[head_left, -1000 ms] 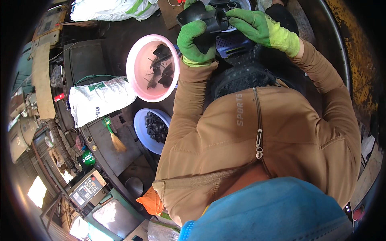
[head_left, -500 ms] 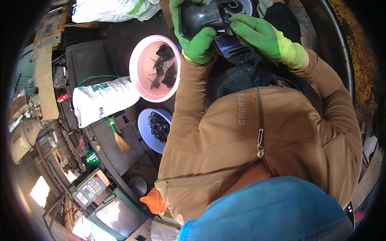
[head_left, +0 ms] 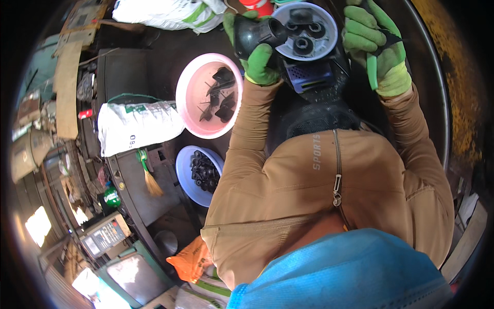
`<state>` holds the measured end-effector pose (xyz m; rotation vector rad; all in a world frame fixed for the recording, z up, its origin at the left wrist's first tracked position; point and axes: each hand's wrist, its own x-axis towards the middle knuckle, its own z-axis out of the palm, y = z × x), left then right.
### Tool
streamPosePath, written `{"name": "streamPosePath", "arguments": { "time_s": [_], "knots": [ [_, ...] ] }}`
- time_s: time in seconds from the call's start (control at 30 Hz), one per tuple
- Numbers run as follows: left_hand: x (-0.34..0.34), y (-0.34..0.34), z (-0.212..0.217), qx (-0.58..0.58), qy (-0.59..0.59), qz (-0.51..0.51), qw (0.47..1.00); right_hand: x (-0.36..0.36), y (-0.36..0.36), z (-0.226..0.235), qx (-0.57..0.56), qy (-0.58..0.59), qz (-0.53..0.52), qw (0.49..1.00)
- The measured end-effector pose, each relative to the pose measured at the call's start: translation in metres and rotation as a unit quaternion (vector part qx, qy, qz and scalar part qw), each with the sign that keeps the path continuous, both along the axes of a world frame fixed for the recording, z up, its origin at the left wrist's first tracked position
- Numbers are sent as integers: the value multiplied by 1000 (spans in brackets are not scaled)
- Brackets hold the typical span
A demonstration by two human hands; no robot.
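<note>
Dark floor (head_left: 167, 46) shows behind a pink basin (head_left: 190, 105) and bowl (head_left: 329, 41) (both holding black parts (head_left: 302, 46)), left hand (head_left: 262, 67) clasping a flared piece (head_left: 251, 37), right hand (head_left: 395, 61) gripping a green handle (head_left: 372, 72).

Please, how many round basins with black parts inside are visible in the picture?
3: a pink basin at the left, a blue basin below it, and a pale basin between the left hand and right hand. Others may be hidden.
</note>
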<state>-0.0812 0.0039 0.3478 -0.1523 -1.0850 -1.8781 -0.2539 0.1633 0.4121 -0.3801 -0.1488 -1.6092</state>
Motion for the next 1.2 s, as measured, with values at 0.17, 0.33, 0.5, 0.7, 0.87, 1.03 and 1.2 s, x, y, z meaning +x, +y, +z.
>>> {"name": "streamPosePath", "arguments": {
  "time_s": [0.17,0.33,0.5,0.7,0.87,1.03,1.2],
  "knots": [
    [9,-11,5,170,6,-3,985,-20,-33,-74,200,31,-32,979],
    [42,-30,18,217,48,-47,974,-10,-59,-152,364,145,-64,918],
    [109,-49,7,195,46,16,980,0,-72,-185,573,234,-117,776],
    [271,-16,-76,271,-159,233,920,-8,-78,-192,475,280,-33,834],
    [383,92,-235,557,-298,321,706,3,-68,-190,469,412,-66,778],
    [426,136,-340,329,-793,295,419,9,-58,-180,424,540,-69,724],
    [506,58,-312,363,-774,432,286,-17,-57,-189,431,536,-73,722]
  ]
}}
